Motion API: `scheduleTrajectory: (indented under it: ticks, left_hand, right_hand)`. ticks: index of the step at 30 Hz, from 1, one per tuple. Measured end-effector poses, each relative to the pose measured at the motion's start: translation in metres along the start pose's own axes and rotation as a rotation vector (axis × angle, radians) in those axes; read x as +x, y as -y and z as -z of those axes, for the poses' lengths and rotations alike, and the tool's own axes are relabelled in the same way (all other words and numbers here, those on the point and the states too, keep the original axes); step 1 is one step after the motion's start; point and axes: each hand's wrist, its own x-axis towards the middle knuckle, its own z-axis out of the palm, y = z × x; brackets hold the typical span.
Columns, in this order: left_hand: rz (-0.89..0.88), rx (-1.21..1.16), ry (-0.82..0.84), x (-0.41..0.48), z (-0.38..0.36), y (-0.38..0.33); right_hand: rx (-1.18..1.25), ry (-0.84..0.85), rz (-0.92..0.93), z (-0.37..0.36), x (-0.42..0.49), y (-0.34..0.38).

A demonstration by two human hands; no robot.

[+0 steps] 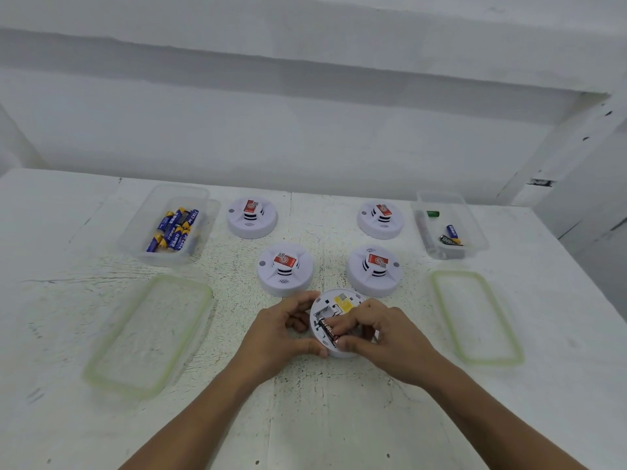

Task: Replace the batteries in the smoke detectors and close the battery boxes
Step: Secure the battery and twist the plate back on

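Smoke detectors number five on the white table (339, 418), and we have one of them, the upturned detector (330, 298), lying back-up at the near edge between our hands with its battery box open. Our left hand (285, 334) grips its rim, fingers curled over the far-left edge and thumb on the near edge. Our right hand (386, 334) pinches a black battery (327, 330) that sits in the compartment, fingertips narrow around it. The slot beside it looks bare. We cannot tell whether this cell is coming out or going in; its dark wrapper suggests an old one being pulled. The other four detectors (251, 217) (380, 218) (285, 269) (375, 270) stand dome-up further back, so their battery boxes are hidden and we cannot say whether any is finished. A clear tub (200, 195) to the left holds a heap of blue batteries (174, 230), apparently the fresh supply. A second tub (475, 232) to the right holds only a few cells: a green cell (433, 213), a blue cell (453, 231) and a dark cell (449, 239). Both green-rimmed lids (149, 334) (475, 317) lie flat nearer us. We judge the job to be early, with most of the swapping and every cover on this unit left to do.
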Motion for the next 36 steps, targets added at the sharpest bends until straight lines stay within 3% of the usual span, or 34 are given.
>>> scheduleTrajectory:
  ticks: [23, 30, 36]
  left_hand:
    - [0.001, -0.024, -0.014, 0.0021, -0.0016, 0.0045]
    - [-0.017, -0.029, -0.013, 0.0017, -0.0020, 0.0034]
    - [-0.033, -0.008, -0.007, 0.0024, -0.0022, 0.0052]
  right_hand:
    - [0.050, -0.007, 0.082, -0.0054, 0.0022, -0.0086]
    - [-0.016, 0.116, 0.107, 0.0026, 0.0025, -0.0039]
    - [-0.022, 0.065, 0.132, 0.0005, 0.0026, -0.0023]
